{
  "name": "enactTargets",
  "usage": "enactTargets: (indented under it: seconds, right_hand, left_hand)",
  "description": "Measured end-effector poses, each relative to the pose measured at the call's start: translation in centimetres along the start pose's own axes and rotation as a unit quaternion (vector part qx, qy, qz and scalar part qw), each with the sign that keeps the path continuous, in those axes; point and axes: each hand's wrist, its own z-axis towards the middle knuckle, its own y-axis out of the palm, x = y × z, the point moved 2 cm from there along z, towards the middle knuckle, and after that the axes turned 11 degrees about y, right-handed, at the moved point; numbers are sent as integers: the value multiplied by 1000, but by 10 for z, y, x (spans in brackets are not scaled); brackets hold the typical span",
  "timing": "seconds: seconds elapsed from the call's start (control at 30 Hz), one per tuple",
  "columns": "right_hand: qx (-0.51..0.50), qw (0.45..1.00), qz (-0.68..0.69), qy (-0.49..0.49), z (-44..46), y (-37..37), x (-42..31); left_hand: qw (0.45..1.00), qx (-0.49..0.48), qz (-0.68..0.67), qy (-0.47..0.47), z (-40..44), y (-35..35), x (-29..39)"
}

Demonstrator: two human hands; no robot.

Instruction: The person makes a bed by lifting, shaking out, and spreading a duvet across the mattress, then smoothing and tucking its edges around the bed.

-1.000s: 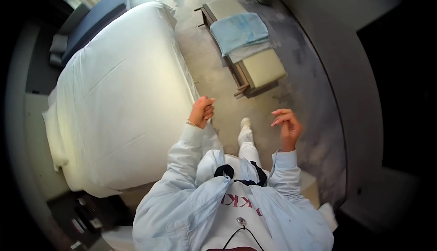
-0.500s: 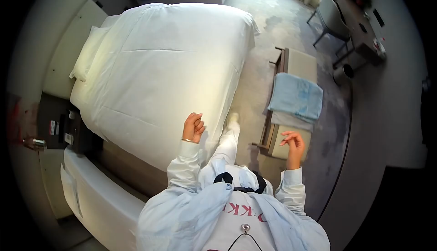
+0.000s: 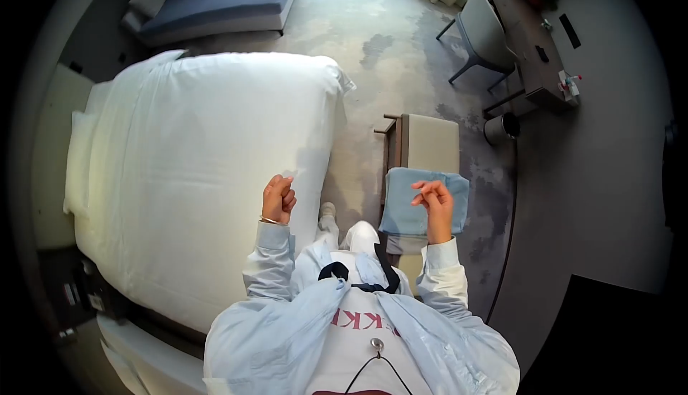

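My left hand (image 3: pixel 278 200) is raised in front of me beside the near edge of the bed (image 3: pixel 208 173). Its fingers are curled into a loose fist, and no object shows in them. A bracelet circles that wrist. My right hand (image 3: pixel 436 209) hangs in the air, in line with a folded light-blue cloth (image 3: pixel 401 205) on the bench (image 3: pixel 433 141). Its fingers are half bent and apart, holding nothing. White bedding covers the bed, with a pillow (image 3: pixel 80 159) at the head end. Neither hand appears to touch anything.
A blue-topped daybed (image 3: pixel 222 5) stands at the far left. At the far right are a grey chair (image 3: pixel 487 33), a desk (image 3: pixel 527 51) and a waste bin (image 3: pixel 502 129). Patterned carpet (image 3: pixel 365 51) runs between bed and bench. A dark bedside unit (image 3: pixel 68 273) sits at left.
I have walked forward, so the bench and blue cloth are now closer, level with my right hand. Both hands keep nearly the same pose. More of the daybed has come into view.
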Motion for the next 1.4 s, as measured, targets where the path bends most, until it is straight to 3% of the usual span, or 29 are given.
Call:
enactTargets:
  seconds: [0.1,0.23,0.27,0.33,0.47,0.53,0.63,0.8,1.03,1.13,1.2,1.3,1.4]
  right_hand:
    - [26,998,-39,-50,66,-6,-37]
    - [122,992,23,-22,164,-28,-52]
    - [114,992,23,-39,200,-31,-55]
    - [97,995,-1,23,267,-26,-62]
    - [9,998,42,34,383,38,-141]
    - [-52,998,-4,-40,441,68,-185]
    - [-96,995,3,-35,521,100,-225]
    - [-177,981,-74,-24,624,151,-262]
    - [-149,980,-111,75,768,195,-271]
    - [-151,977,-124,84,834,242,-313]
    - [-140,980,-117,79,868,281,-333]
    - [-206,965,-141,82,925,341,-347]
    - [-252,944,-166,132,991,410,-328]
  left_hand:
    - [1000,-8,8,-21,76,40,15]
    - [1000,-14,15,-6,164,95,30]
    - [1000,-5,17,3,190,109,34]
    - [999,-1,9,31,245,138,37]
    - [999,-37,30,26,337,205,39]
    - [994,-82,64,23,373,253,52]
    - [992,-92,63,65,427,289,69]
    - [997,-17,33,71,526,282,97]
    - [994,28,-15,107,711,310,159]
    - [977,60,-126,163,791,333,195]
    - [982,49,-71,166,815,339,230]
    - [979,54,-97,169,837,325,263]
    - [961,176,-89,194,849,265,286]
